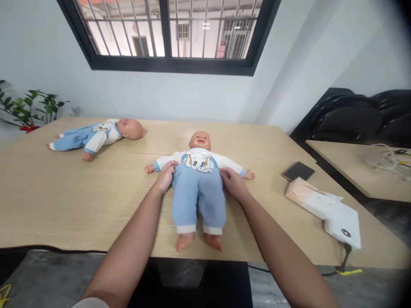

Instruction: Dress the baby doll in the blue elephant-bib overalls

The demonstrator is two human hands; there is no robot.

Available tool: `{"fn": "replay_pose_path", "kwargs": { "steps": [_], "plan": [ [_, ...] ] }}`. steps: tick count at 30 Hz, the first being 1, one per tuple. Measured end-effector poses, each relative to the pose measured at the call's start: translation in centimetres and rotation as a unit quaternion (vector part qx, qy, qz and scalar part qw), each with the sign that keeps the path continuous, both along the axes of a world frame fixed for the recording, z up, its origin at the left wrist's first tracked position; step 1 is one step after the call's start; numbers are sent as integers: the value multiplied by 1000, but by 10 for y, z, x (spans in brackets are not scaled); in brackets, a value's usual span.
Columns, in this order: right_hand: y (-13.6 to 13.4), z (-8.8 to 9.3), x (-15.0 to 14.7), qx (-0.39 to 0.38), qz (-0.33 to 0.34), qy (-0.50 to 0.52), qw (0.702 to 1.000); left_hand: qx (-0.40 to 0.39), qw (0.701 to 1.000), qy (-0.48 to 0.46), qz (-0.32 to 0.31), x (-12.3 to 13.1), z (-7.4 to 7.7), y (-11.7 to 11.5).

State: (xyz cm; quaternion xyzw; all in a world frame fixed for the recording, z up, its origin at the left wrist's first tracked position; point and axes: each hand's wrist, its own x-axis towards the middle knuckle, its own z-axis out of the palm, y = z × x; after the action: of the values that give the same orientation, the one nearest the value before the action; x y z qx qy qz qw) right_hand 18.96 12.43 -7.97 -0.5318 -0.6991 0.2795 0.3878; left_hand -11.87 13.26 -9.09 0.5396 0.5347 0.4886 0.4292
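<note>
A baby doll point(199, 140) lies on its back on the wooden table, head toward the window and bare feet at the near edge. It wears a white long-sleeved top and light blue overalls point(186, 192) with an elephant face point(199, 161) on the chest. At the waist, on the left side, my left hand point(166, 176) is closed on the overalls' edge. My right hand point(233, 182) pinches the same overalls at the opposite side. Parts of the fingertips of both hands are hidden against the cloth. The doll's arms stretch outward beyond my hands.
A second doll point(130, 128) in matching clothes lies at the back left of the table point(135, 205). To the right are a dark phone point(298, 171), a tissue pack point(308, 197) and a white device point(345, 224) with a cable. Black chairs point(346, 115) stand beyond a side table.
</note>
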Motion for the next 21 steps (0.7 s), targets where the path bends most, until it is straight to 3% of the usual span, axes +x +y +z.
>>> {"fn": "replay_pose_path", "kwargs": {
  "steps": [8,14,21],
  "plan": [
    [7,-3,3,16,-3,-5,1000,11,995,-95,-37,-2,-3,3],
    [10,-7,1,16,-29,-31,999,44,996,-72,36,-5,-11,13],
    [7,-5,-6,7,-34,-44,998,86,992,-76,-48,0,-13,17]
  ]
}}
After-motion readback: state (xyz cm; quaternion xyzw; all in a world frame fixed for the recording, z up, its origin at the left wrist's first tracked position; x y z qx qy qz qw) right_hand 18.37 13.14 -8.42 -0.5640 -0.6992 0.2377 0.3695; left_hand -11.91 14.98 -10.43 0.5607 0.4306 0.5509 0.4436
